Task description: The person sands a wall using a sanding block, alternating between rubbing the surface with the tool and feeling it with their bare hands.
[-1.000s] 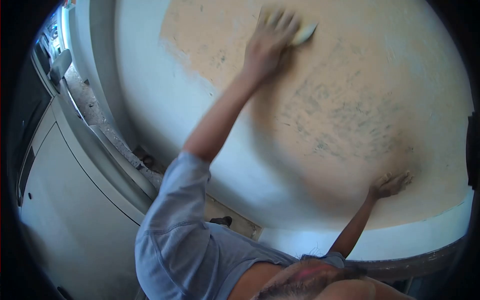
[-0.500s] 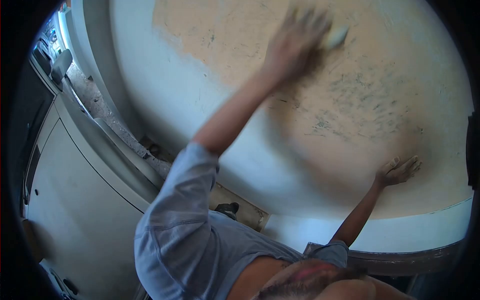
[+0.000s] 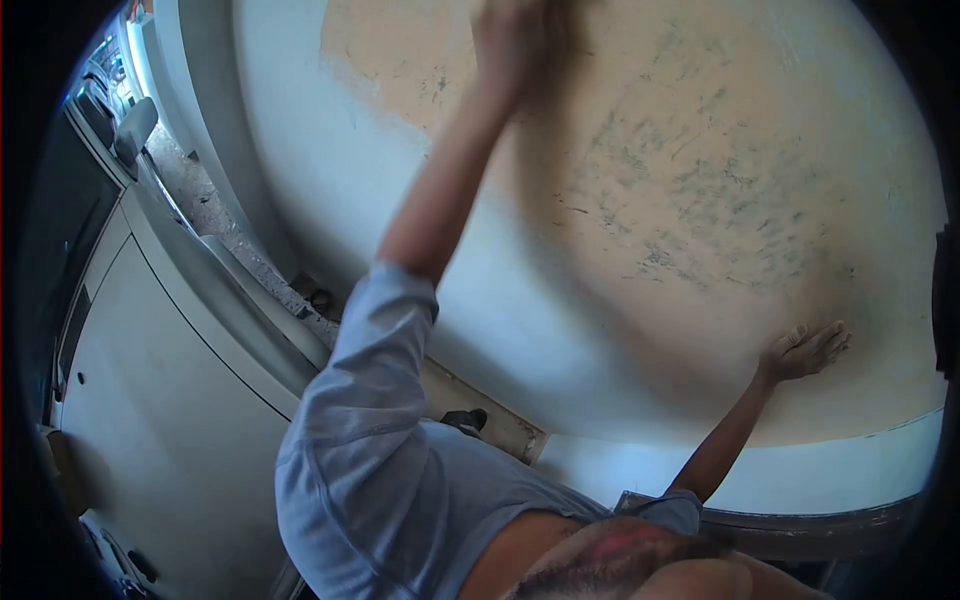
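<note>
My left hand [image 3: 520, 45] is at the top edge against a patched panel [image 3: 720, 150], smeared by motion. Its fingers are partly cut off by the frame. The small white block seen under this hand half a second ago is out of sight now. The panel has a tan, filler-like area with dark scuffs and scratches, bordered by paler grey-white. My right hand [image 3: 808, 352] rests against the lower right of the tan area, fingers stretched out and holding nothing. Pale dust shows on its thumb and fingers.
A beige vehicle door [image 3: 150, 380] with a side mirror [image 3: 135, 128] stands close on my left. A dark strip [image 3: 810, 530] runs along the panel's lower edge. My shoe [image 3: 465, 420] shows on the floor in the gap below.
My left hand has swept up and to the left across the panel, and the white block has gone from view. My right hand stays in its place on the panel.
</note>
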### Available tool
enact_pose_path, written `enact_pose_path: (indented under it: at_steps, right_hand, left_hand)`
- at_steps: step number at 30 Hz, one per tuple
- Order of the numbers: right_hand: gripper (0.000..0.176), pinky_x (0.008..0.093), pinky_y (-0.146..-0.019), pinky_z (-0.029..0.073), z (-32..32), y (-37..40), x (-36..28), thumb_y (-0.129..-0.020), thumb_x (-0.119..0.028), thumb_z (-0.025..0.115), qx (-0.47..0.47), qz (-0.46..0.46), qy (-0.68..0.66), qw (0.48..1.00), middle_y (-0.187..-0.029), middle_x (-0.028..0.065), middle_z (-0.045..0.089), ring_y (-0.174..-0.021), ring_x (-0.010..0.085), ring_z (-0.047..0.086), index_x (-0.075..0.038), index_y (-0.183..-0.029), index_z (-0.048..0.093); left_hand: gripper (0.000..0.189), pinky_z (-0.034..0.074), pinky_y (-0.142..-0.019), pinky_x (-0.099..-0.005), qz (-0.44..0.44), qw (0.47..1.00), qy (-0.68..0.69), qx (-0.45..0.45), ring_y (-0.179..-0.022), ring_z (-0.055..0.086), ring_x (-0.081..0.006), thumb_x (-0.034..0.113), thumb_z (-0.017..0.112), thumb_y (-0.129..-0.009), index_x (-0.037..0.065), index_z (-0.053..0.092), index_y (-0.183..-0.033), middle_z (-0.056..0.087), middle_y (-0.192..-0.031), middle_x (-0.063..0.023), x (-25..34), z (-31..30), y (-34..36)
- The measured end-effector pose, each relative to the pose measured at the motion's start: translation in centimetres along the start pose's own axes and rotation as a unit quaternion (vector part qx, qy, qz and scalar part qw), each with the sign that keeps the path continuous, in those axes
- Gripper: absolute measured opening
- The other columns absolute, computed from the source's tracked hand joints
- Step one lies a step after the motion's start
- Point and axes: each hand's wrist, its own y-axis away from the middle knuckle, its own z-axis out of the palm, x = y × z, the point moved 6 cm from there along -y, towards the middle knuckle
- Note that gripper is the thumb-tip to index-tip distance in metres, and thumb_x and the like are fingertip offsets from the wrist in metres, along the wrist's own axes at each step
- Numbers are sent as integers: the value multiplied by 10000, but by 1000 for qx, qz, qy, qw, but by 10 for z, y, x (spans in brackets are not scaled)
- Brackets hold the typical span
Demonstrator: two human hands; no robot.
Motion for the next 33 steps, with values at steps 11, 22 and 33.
enact_pose_path:
  at_steps: [11,22,33]
  right_hand:
    - [598,523,-1086,271,3,-1,-6,-985,-443,330,19,3,8,1000,-1416,212,429,-1325,416,375,-16,-1391,433]
    - [591,530,-1076,286,6,3,2,-992,-440,328,9,31,30,999,-1419,225,417,-1326,413,375,-12,-1384,437]
    - [585,515,-1068,304,2,0,-4,-1000,-442,310,37,-7,16,999,-1425,184,429,-1323,404,384,-20,-1384,438]
  left_hand:
    - [309,372,-1068,-428,95,993,-64,-22,-1250,502,-352,-9,467,-880,-30,629,-1142,582,-1257,-218,-110,-46,190]
    - [314,357,-1080,-432,168,975,-146,8,-1242,502,-335,23,435,-948,5,624,-1198,609,-1217,-189,-198,-99,77]
    - [398,482,-788,-417,184,973,-140,-10,-918,597,-331,33,492,-843,89,604,-1220,612,-1165,-153,-148,-70,-86]
